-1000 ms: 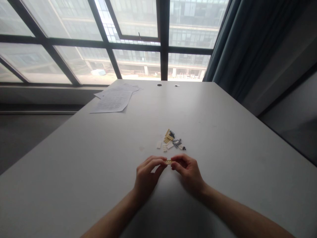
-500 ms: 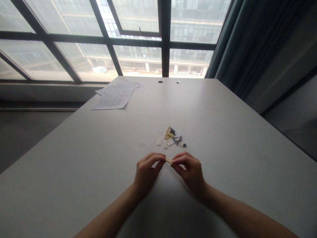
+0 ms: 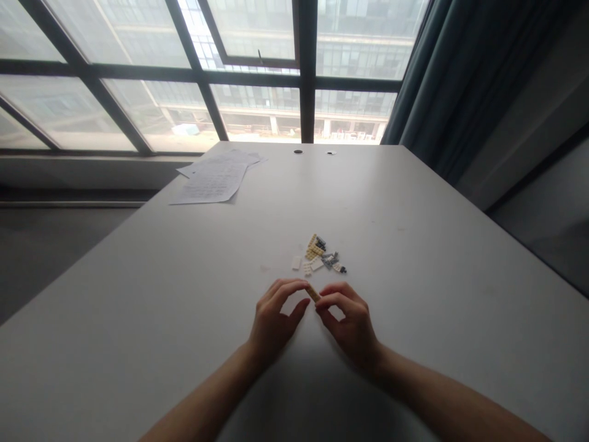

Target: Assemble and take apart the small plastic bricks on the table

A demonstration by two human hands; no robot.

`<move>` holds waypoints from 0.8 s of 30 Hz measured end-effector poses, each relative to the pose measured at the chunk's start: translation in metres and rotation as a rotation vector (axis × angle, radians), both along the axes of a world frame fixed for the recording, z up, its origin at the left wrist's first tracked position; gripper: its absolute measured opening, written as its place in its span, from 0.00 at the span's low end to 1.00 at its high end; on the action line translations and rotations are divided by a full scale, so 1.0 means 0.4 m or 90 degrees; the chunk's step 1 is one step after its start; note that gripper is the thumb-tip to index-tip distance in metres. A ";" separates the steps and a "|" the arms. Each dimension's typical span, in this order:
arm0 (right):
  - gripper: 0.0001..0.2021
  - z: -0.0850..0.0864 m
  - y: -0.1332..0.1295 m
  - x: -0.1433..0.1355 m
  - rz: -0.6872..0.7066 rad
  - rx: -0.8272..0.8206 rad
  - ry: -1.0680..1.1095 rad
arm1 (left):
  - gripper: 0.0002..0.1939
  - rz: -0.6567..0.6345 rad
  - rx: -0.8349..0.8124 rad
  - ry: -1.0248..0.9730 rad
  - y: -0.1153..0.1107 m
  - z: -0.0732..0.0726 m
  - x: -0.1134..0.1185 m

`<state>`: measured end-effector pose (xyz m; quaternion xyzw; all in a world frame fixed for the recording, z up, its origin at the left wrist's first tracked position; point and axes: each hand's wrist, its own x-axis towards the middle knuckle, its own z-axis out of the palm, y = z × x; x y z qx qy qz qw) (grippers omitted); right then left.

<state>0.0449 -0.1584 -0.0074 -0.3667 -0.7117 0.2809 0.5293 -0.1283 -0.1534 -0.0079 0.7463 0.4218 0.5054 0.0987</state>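
A small tan building-brick plate point(image 3: 312, 293) is tilted between my hands, low over the white table. My right hand point(image 3: 347, 316) pinches its lower right end between thumb and fingers. At the upper left end, the fingertips of my left hand point(image 3: 276, 313) touch or nearly touch the plate. The left thumb stands apart from those fingers, leaving a gap. Just beyond my hands lies a loose pile of building bricks: tan plates point(image 3: 313, 247), grey pieces point(image 3: 328, 260), and white pieces point(image 3: 316, 264). A flat white piece point(image 3: 297, 263) rests at the pile's left.
The white table point(image 3: 414, 294) stretches away to a window point(image 3: 257, 107). Printed papers point(image 3: 214, 178) lie at the far left of the tabletop. Two round holes point(image 3: 298, 152) are near the far edge. A dark curtain point(image 3: 442, 92) hangs at the right.
The tan plate has turned, its left end now higher and its studs less visible. My left thumb has come away from it and dropped. My right hand keeps its pinch.
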 end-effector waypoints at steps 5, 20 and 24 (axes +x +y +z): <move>0.12 0.002 -0.004 0.003 -0.003 0.074 -0.008 | 0.21 -0.021 -0.007 0.038 -0.007 0.002 -0.002; 0.18 -0.010 -0.003 0.016 0.054 0.182 -0.098 | 0.26 -0.065 -0.103 -0.004 -0.020 0.000 -0.005; 0.18 -0.010 -0.002 0.013 0.065 0.124 -0.098 | 0.28 -0.046 -0.073 0.000 -0.019 0.000 -0.008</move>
